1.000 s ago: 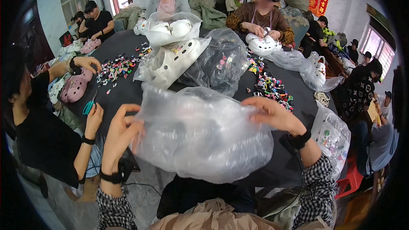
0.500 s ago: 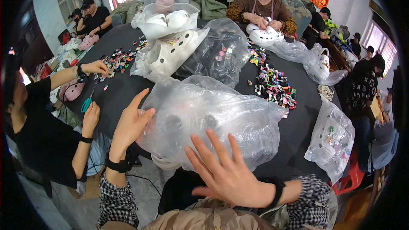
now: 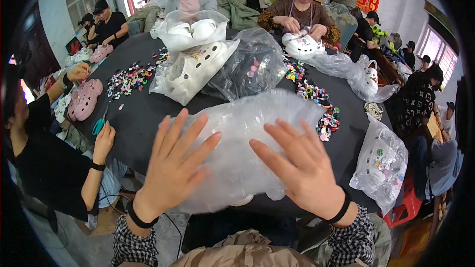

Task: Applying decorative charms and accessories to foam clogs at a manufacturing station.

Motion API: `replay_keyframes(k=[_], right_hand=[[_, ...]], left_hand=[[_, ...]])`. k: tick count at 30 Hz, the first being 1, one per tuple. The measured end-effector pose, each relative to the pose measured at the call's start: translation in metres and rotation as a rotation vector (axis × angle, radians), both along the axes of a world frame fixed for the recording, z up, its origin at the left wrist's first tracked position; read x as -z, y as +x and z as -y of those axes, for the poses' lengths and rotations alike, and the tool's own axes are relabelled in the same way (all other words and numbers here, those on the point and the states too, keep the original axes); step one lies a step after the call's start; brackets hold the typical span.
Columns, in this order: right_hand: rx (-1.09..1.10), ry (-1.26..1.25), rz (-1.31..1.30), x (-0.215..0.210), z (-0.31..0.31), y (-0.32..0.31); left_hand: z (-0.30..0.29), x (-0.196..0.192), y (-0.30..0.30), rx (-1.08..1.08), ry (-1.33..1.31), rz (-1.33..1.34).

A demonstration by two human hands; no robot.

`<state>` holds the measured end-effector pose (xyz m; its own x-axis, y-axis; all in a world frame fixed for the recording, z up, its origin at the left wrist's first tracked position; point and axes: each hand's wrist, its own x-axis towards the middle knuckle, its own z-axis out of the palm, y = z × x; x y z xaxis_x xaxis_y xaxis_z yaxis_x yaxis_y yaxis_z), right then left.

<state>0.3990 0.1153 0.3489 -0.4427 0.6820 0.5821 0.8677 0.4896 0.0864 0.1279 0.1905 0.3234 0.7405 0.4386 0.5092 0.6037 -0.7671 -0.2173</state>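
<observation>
A large clear plastic bag (image 3: pixel 236 128) lies at the near edge of the dark table in front of me, its lower part smeared by motion. What is inside it cannot be made out, though something pale shows at its near edge. My left hand (image 3: pixel 174 165) is over the bag's left side, fingers spread and holding nothing. Over its right side is my right hand (image 3: pixel 304 168), also open with fingers apart. Whether either palm presses on the plastic is hard to tell. Beyond the bag stand white clogs (image 3: pixel 190 66) in clear bags, beside a dark, see-through bag (image 3: pixel 255 62).
Heaps of small colourful shoe charms lie left (image 3: pixel 129 78) and right (image 3: pixel 321 106). A bagged white clog (image 3: pixel 380 160) rests at the right edge. At left, a co-worker's hand (image 3: pixel 104 143) is by teal scissors (image 3: pixel 100 124), near a pink clog (image 3: pixel 85 100). Another person handles a white clog (image 3: pixel 303 45) opposite.
My left hand has moved right and nearer, over the bag; my right hand has shifted right and up. The bag's shape has changed. The left co-worker's far hand has withdrawn from the charms.
</observation>
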Motion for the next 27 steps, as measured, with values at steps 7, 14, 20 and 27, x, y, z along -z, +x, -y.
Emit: replay_keyframes(k=[7, 14, 20, 27], right_hand=[[-0.468, -0.464, -1.097, -0.016, -0.005, -0.012], [-0.768, -1.075, -1.774, 0.01, -0.006, -0.032], [-0.617, -0.989, -1.324, 0.047, -0.043, -0.015], [-0.631, -1.346, -1.908, 0.08, -0.035, -0.034]], left_hand=[[0.002, 0.023, 0.046, 0.28, -0.542, 0.447], [0.004, 0.02, 0.02, 0.195, -0.485, 0.627], [0.035, 0.007, -0.002, 0.116, 0.246, 0.352], [0.045, -0.008, 0.001, 0.075, -0.191, 0.286]])
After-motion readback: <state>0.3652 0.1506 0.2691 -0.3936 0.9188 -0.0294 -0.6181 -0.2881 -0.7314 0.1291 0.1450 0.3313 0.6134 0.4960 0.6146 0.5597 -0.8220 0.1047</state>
